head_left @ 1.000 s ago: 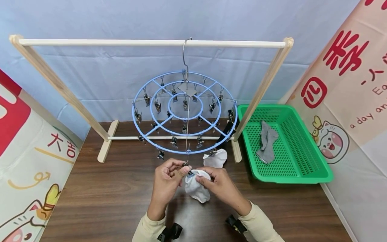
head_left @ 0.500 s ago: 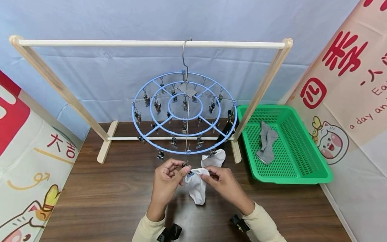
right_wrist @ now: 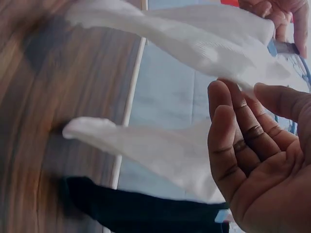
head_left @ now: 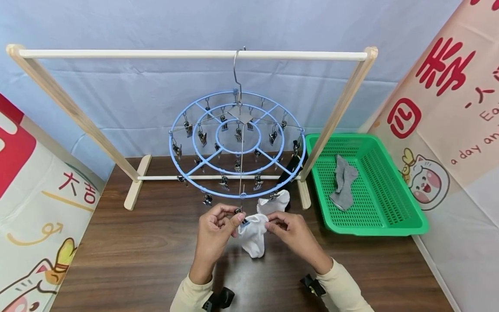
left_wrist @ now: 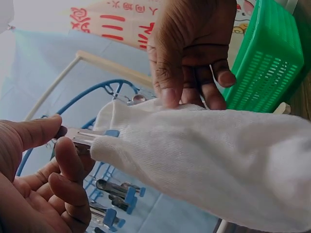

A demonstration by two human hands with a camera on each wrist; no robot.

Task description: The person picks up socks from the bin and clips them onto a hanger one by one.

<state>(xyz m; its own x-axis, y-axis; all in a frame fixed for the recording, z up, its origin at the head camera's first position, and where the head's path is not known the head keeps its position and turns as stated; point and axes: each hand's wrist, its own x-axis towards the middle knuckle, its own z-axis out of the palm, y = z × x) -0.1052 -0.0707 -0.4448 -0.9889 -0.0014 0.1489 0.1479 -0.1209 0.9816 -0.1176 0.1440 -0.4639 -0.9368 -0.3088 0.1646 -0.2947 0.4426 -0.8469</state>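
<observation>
A white sock [head_left: 254,238] hangs below the front of the round blue clip hanger [head_left: 170,139]. My left hand [head_left: 217,229] pinches a metal clip [left_wrist: 85,140] between thumb and fingers; in the left wrist view its blue tip lies over the sock's cuff. With thumb and fingertips, my right hand [head_left: 293,232] pinches the other side of that cuff. Behind it, a second white sock [head_left: 275,201] hangs from a clip on the hanger. Beside that one hangs a black sock [right_wrist: 146,208], plainest in the right wrist view.
A wooden rack with a white top bar [head_left: 117,54] carries the hanger by its hook. Several bare clips [head_left: 208,199] dangle from the rings. To the right, a green basket [head_left: 383,229] holds a grey sock [head_left: 345,184]. The brown table [head_left: 128,251] spreads below.
My right hand has shifted slightly right along the cuff, drawing the sock's opening out wider. My left hand keeps its place at the clip.
</observation>
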